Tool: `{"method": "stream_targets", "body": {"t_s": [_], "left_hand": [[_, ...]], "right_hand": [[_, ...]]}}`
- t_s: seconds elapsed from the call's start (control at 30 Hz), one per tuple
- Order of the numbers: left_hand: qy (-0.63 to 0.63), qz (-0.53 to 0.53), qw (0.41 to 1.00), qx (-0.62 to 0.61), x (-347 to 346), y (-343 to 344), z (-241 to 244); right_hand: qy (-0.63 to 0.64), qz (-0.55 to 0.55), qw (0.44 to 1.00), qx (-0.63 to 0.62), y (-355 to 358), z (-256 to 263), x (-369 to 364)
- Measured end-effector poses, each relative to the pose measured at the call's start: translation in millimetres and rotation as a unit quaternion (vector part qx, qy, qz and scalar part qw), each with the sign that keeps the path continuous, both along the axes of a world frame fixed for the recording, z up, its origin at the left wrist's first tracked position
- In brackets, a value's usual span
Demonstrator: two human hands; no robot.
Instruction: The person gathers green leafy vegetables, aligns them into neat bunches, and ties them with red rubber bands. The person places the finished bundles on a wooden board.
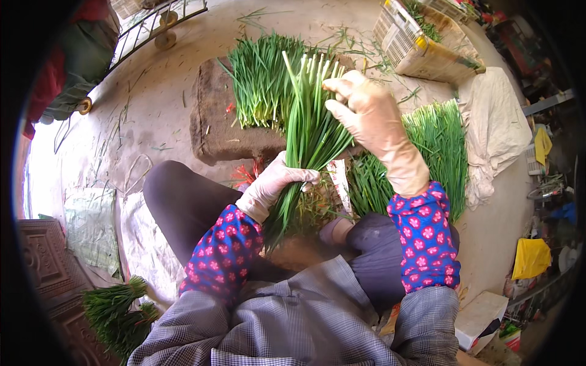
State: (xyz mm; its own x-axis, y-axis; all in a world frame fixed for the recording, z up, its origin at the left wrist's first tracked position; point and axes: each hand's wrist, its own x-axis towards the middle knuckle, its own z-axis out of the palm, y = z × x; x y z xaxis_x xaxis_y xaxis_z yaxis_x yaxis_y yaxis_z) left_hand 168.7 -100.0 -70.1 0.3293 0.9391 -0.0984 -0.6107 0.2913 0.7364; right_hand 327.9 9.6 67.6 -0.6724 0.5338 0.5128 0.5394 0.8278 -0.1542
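My left hand (281, 183), in a pale thin glove, is closed around the middle of a bunch of garlic chives (306, 132). The pale cut stem ends point up and away from me, and the leaves hang below my fist. My right hand (361, 110), gloved as well, is raised beside the stem ends with fingers bent and apart; whether a fingertip touches a stem I cannot tell. Behind the bunch, a pile of chives (263, 82) lies on a brown cloth-covered block (215, 114). Another large heap of chives (437, 146) rests to the right, partly behind my right forearm.
A plastic crate (398, 39) stands at the far right beside a whitish sack (496, 128). Red ties (247, 174) lie near my left knee. Tied chive bundles (116, 311) are at lower left. Another person's clothed legs (82, 59) show at upper left, near a metal-framed cart (160, 23).
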Motion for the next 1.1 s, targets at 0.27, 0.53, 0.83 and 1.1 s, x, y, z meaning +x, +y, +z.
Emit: {"method": "stream_targets", "body": {"t_s": [0.27,0.53,0.83,1.1], "left_hand": [[-0.04,0.018,0.999,-0.021,-1,0,-5],[0.031,0.044,0.999,0.0,2,4,-13],[0.045,0.049,0.998,-0.014,5,4,-9],[0.041,0.054,0.997,-0.027,4,2,-5]], "right_hand": [[0.282,0.063,0.897,-0.335,6,4,1],[0.028,-0.148,0.919,-0.365,6,-39,-1],[0.169,-0.135,0.839,-0.499,0,-43,-2],[0.207,-0.046,0.775,-0.595,10,-47,8]]}}
